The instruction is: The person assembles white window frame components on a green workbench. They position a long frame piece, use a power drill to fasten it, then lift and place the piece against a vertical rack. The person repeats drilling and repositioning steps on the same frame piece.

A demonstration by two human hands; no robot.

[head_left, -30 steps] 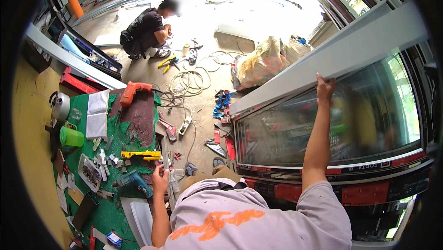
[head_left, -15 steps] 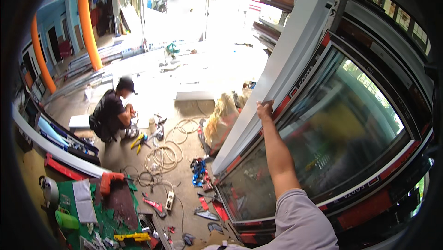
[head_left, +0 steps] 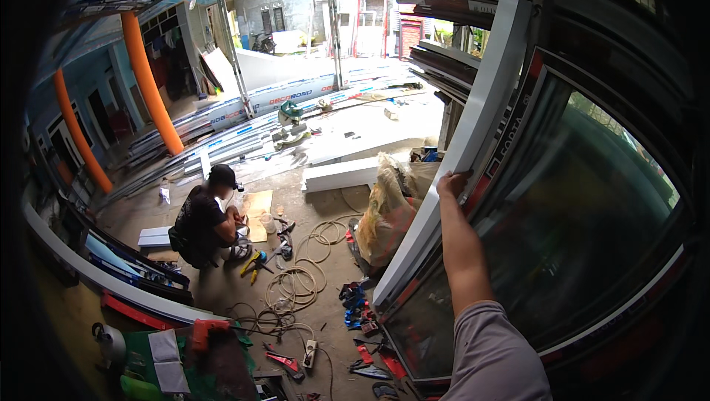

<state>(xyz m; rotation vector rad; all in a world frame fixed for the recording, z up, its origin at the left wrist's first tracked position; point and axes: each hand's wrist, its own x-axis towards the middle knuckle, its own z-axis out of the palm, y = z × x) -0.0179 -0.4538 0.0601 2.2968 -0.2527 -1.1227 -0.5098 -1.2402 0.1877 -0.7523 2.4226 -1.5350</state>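
Observation:
My right arm reaches forward from the lower right. My right hand (head_left: pixel 454 183) is closed around the edge of a long white box-shaped profile (head_left: pixel 473 127), about halfway along it. The profile leans upright and tilted, its lower end near the floor. Right beside it leans a large dark-framed glass panel (head_left: pixel 577 223) with red and white tape on its frame. The fingertips are partly hidden behind the edge of the profile. My left hand is out of view.
A person (head_left: pixel 203 220) in dark clothes squats at left, near coiled hose (head_left: pixel 296 286). Clamps (head_left: pixel 357 308), a power strip (head_left: pixel 310 354) and a plastic-wrapped bundle (head_left: pixel 392 216) lie on the floor. An orange drill (head_left: pixel 209 333) rests on the green table. Long profiles (head_left: pixel 244 135) lie behind.
My view has shifted, so the scene sits farther right and lower, and the bright outdoors shows more detail. My right hand keeps its hold on the white profile.

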